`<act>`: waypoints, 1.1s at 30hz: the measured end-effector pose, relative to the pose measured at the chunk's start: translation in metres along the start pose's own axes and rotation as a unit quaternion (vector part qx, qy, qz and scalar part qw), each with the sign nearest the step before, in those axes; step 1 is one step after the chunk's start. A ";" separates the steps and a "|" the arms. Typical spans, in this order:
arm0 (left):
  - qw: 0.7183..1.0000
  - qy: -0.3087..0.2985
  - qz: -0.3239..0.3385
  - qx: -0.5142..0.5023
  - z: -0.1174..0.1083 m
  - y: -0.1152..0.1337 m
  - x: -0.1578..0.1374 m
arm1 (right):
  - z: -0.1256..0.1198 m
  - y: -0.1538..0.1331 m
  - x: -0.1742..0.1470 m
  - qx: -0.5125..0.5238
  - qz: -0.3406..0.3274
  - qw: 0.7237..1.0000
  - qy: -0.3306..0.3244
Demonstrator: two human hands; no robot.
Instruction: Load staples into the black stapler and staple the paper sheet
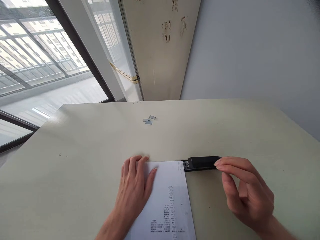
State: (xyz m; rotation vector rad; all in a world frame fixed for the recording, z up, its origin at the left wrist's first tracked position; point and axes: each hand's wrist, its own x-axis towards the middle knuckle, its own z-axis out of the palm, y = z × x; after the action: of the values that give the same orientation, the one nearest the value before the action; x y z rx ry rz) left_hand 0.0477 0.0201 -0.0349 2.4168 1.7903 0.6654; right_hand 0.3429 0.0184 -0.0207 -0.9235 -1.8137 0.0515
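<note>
A white printed sheet of paper point(172, 176), perhaps a stack, lies at the table's near middle with its text upside down to me. My left hand point(135, 183) rests flat along its left edge, fingers slightly spread and thumb on the page. At the paper's far right corner lies a black stapler point(202, 162), its base end meeting the paper's edge. My right hand point(246, 190) is by the stapler's right end, index and middle fingertips overlapping it in view; whether they touch cannot be made out. The thumb hangs apart below, and nothing shows between the fingers.
Several short strips of staples point(149, 120) lie farther back on the pale table point(100, 140). A tiny loose staple point(59, 154) is at the left. Behind the table stand a marked cream panel point(160, 66), a grey wall point(250, 50) and windows point(37, 50).
</note>
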 end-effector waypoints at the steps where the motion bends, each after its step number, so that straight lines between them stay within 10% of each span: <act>1: 1.000 0.000 -0.001 -0.002 0.000 0.000 0.000 | 0.000 -0.001 0.000 0.004 -0.001 1.000 -0.001; 33: 0.987 0.119 0.091 -0.065 -0.013 0.008 0.004 | 0.004 -0.013 -0.011 0.047 0.032 0.988 -0.141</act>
State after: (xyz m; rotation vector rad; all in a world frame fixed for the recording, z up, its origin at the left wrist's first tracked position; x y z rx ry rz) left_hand 0.0516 0.0186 -0.0196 2.5211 1.5520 1.0963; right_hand 0.3343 0.0042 -0.0250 -0.9437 -2.0210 0.3202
